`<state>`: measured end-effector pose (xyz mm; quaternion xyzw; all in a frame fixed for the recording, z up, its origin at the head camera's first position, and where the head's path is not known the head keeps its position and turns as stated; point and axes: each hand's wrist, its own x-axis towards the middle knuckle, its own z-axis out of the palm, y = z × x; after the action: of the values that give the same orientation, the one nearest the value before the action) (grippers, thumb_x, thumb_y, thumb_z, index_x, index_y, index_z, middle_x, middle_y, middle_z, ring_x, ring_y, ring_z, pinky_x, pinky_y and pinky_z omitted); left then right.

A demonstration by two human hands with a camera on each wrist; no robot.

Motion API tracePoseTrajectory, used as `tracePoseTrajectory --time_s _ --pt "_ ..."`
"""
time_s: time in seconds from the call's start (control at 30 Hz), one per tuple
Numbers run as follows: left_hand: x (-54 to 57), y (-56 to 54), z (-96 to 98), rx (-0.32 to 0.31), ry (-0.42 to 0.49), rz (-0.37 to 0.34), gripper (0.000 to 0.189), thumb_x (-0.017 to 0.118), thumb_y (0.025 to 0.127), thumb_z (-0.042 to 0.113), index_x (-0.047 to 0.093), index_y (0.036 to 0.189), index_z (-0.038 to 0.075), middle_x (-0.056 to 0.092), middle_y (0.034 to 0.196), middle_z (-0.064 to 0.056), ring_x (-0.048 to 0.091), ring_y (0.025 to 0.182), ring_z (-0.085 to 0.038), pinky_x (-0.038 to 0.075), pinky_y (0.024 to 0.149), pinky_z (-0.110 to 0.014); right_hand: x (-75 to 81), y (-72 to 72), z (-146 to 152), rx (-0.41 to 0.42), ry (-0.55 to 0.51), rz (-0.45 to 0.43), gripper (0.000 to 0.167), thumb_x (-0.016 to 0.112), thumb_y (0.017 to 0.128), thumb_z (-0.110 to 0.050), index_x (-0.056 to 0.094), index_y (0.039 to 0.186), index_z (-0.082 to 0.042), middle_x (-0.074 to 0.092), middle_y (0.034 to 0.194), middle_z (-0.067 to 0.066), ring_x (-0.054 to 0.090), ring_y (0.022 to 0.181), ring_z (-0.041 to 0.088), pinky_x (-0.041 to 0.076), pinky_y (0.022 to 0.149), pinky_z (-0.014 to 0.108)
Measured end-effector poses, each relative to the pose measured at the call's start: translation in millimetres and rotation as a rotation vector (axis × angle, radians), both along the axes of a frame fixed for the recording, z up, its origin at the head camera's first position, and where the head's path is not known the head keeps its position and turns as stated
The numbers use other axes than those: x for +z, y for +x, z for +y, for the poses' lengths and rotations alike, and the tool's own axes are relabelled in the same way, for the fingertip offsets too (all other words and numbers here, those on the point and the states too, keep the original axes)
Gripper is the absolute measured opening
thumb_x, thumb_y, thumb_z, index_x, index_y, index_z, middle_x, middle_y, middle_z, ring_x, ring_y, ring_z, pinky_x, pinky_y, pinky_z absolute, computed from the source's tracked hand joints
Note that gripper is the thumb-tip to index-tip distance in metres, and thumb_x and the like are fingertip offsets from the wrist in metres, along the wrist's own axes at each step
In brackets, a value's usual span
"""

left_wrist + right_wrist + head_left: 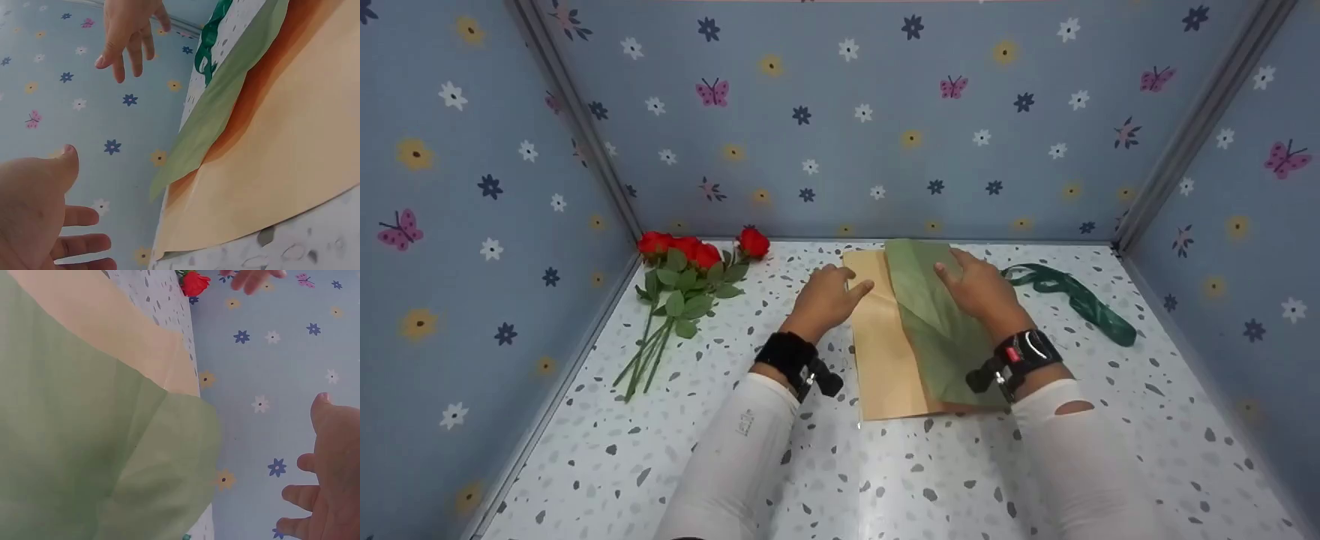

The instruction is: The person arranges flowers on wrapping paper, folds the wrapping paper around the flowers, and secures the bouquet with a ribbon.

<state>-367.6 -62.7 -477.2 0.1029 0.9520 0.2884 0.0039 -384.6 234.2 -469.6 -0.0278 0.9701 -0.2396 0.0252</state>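
In the head view a tan sheet of wrapping paper [877, 360] lies on the table with a green sheet [934, 330] over its right part. The green sheet's edge lifts off the tan one in the left wrist view. My left hand [829, 296] is at the tan sheet's left edge, thumb and fingers spread apart. At the green sheet's upper right is my right hand [979, 285], its fingers also apart. Both wrist views show the left hand [34, 208] and the right hand [337, 467] with nothing between the fingers.
Red roses [686, 251] with leafy green stems lie on the left of the speckled table [885, 480]. A dark green ribbon [1080, 300] lies loosely coiled on the right. Flower-patterned walls [847, 150] enclose the back and both sides.
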Motion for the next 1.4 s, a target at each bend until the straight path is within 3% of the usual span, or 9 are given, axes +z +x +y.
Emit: tracePoseTrajectory --time_s 0.13,0.27,0.43,0.53,0.7,0.93,1.17,1.27,1.4 --pt "-23.0 5.8 12.9 -0.018 0.153 -0.123 0.058 0.061 0.117 0.049 0.068 0.150 0.001 0.070 0.150 -0.022 0.070 0.136 -0.037 0.058 0.114 -0.053 -23.2 5.5 9.4 -0.071 -0.081 -0.065 0.081 0.037 0.119 -0.064 0.031 0.179 -0.010 0.040 0.180 0.027 0.041 0.164 0.052 0.034 0.134 0.069" --pt "-43.6 10.9 22.0 -0.032 0.256 -0.198 0.053 0.060 0.118 0.047 0.071 0.144 0.002 0.072 0.147 -0.020 0.073 0.124 -0.032 0.061 0.106 -0.049 -47.1 14.5 20.9 -0.142 -0.148 -0.128 0.079 0.038 0.120 -0.060 0.033 0.176 -0.004 0.039 0.179 0.029 0.039 0.165 0.054 0.032 0.135 0.070" --pt "-63.9 18.9 26.2 -0.035 0.347 -0.295 0.051 0.059 0.118 0.048 0.071 0.139 0.002 0.074 0.116 -0.015 0.067 0.091 -0.020 0.057 0.082 -0.036 -69.3 24.6 34.1 -0.165 -0.230 -0.147 0.066 0.050 0.118 -0.035 0.039 0.171 0.002 0.046 0.173 0.034 0.047 0.160 0.053 0.040 0.131 0.067" --pt "-71.4 22.5 27.0 -0.030 0.420 -0.326 0.052 0.058 0.118 0.049 0.071 0.135 0.001 0.068 0.104 -0.010 0.061 0.083 -0.018 0.052 0.075 -0.032 -75.5 29.0 38.9 -0.195 -0.304 -0.168 0.061 0.055 0.114 -0.020 0.042 0.170 0.001 0.053 0.166 0.035 0.054 0.153 0.051 0.047 0.127 0.065" --pt "-76.5 28.0 28.9 0.002 0.470 -0.324 0.053 0.059 0.117 0.050 0.076 0.126 0.000 0.069 0.105 -0.009 0.063 0.089 -0.019 0.053 0.077 -0.031 -81.1 35.7 42.5 -0.213 -0.391 -0.204 0.064 0.058 0.109 -0.010 0.043 0.171 -0.003 0.058 0.158 0.033 0.060 0.146 0.048 0.053 0.120 0.063" --pt "-77.6 36.1 37.2 -0.011 0.331 -0.262 0.046 0.067 0.112 0.049 0.077 0.120 0.005 0.078 0.118 -0.011 0.070 0.100 -0.022 0.060 0.091 -0.040 -81.7 40.3 43.4 -0.198 -0.423 -0.204 0.067 0.067 0.108 -0.013 0.046 0.171 -0.010 0.062 0.154 0.029 0.068 0.133 0.041 0.062 0.101 0.049" --pt "-78.9 36.3 48.0 0.001 0.317 -0.196 0.036 0.076 0.108 0.044 0.077 0.099 0.009 0.071 0.092 -0.001 0.062 0.081 -0.016 0.052 0.075 -0.032 -75.0 35.1 42.0 -0.214 -0.507 -0.239 0.067 0.069 0.108 -0.015 0.046 0.172 -0.017 0.064 0.155 0.022 0.067 0.119 0.030 0.056 0.075 0.033" --pt "-79.5 34.2 50.3 -0.014 0.397 -0.191 0.029 0.079 0.107 0.036 0.075 0.097 0.009 0.064 0.088 0.003 0.059 0.080 -0.014 0.049 0.074 -0.029 -75.0 32.3 40.0 -0.202 -0.551 -0.209 0.066 0.070 0.109 -0.013 0.048 0.171 -0.016 0.065 0.154 0.023 0.069 0.120 0.029 0.057 0.078 0.033" --pt "-79.4 28.6 51.8 -0.015 0.521 -0.196 0.021 0.079 0.105 0.027 0.077 0.098 0.008 0.066 0.089 0.002 0.061 0.083 -0.014 0.051 0.077 -0.028 -76.8 27.2 35.9 -0.186 -0.626 -0.170 0.065 0.071 0.109 -0.011 0.049 0.170 -0.016 0.067 0.154 0.022 0.070 0.130 0.031 0.060 0.094 0.037"
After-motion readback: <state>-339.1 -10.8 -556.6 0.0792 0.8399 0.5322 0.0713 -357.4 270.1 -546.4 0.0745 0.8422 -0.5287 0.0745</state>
